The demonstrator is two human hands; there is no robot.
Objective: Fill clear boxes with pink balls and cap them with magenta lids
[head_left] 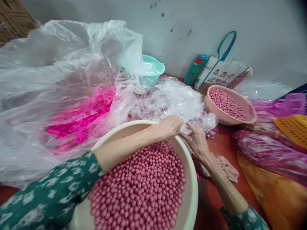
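Clear plastic pieces (168,99), heaped just beyond the cream basin (192,191) of pink balls (144,185).

My left hand (170,126) reaches across the basin's far rim, fingers curled onto the heap's near edge; my right hand (196,140), fingers narrow, touches it alongside. Whether either holds a piece, I cannot tell.

A big clear plastic sheet (55,80) covers bright pink parts (83,115) at the left, with a teal basin (153,68) behind it. At the far right a pink basket of beads (229,103) sits before a printed tote bag (219,75), and a yellow crate (294,127) lies farther right.
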